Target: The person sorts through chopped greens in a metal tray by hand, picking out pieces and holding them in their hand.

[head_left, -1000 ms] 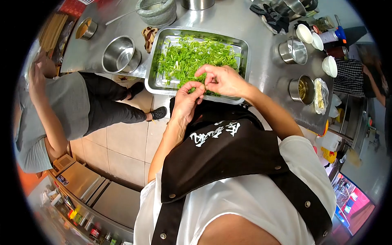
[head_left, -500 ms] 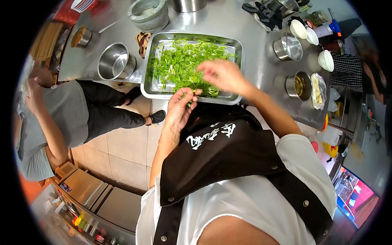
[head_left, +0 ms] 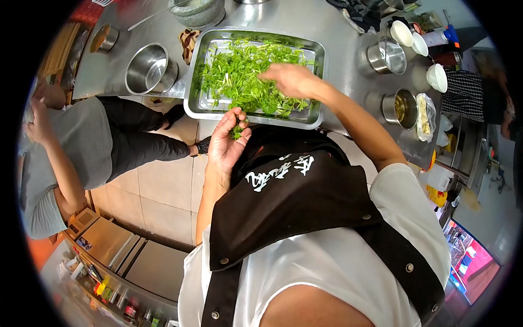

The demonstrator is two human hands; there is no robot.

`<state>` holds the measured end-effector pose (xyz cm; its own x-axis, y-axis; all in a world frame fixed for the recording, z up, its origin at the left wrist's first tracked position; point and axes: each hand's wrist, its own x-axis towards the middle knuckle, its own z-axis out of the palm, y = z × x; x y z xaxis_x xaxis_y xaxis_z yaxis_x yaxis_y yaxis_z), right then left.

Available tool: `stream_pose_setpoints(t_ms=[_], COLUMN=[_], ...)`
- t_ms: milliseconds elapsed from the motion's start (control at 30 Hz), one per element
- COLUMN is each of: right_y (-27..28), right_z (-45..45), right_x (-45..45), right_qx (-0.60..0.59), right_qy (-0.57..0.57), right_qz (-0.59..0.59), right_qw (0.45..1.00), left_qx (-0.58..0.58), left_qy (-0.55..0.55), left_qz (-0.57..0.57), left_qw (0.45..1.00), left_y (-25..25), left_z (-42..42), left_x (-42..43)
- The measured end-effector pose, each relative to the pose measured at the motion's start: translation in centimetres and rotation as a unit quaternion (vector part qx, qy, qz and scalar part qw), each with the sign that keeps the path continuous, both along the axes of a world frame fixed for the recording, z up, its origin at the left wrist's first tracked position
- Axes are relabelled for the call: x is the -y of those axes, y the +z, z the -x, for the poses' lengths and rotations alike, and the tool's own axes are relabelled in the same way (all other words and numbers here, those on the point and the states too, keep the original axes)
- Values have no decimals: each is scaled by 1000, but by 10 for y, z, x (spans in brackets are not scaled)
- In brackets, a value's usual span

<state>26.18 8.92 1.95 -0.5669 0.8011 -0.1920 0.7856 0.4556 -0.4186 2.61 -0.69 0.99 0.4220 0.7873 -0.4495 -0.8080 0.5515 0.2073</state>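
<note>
A rectangular metal tray (head_left: 193, 82) on the steel table holds a loose spread of chopped green herbs (head_left: 239, 76). My left hand (head_left: 229, 143) is just in front of the tray's near edge, its fingers curled round a small bunch of dark green leaves (head_left: 236, 131). Over the right part of the herbs is my right hand (head_left: 294, 80), with its fingertips pointing left. Those fingers are blurred, and whether they hold anything is hidden.
An empty steel pot (head_left: 151, 69) and a stone mortar (head_left: 199, 12) stand left and behind. On the right are steel pots (head_left: 388, 57), white bowls (head_left: 401, 33) and a plastic bag (head_left: 424, 117). Another person (head_left: 71, 141) stands at the left.
My hands have come apart. The left one, with the leaves, has moved left and down from the tray edge, while the right one has moved up over the herbs.
</note>
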Motion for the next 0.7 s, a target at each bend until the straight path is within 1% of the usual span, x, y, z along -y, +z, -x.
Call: stream_pose_setpoints(t_ms=[67,100,200,233,333,400,433,533,567,700], right_y=[-1,7,11,6,5,6,-3,-3,-5,11], right_z=[-4,-7,-19,-22,-17,-4,-2,2,-2,-7], right_x=[-19,-25,-27,-23,-6,7,11,5,-2,-18], right_qx=[-62,-49,-57,-56,37,84,51,-21,-36,-3], right_qy=[-33,-31,-51,-58,37,78,76,-20,-44,-81], right_qz=[-38,-37,35,85,217,205,172,51,54,97], right_qw=[997,998,996,993,975,972,981,998,997,992], left_qx=[15,18,0,-11,-51,-49,-47,-45,-44,-43], left_qy=[-6,-10,-2,3,14,20,22,20,19,19], left_qz=[-12,-17,-15,-12,3,15,21,16,18,23], left_qw=[1000,1000,1000,1000,999,998,998,999,999,999], left_y=[-4,-7,-11,-11,-9,-11,-12,-12,-12,-13], left_z=[1,4,8,9,10,11,10,10,10,9], left_x=[0,0,2,3,4,4,4,2,1,1])
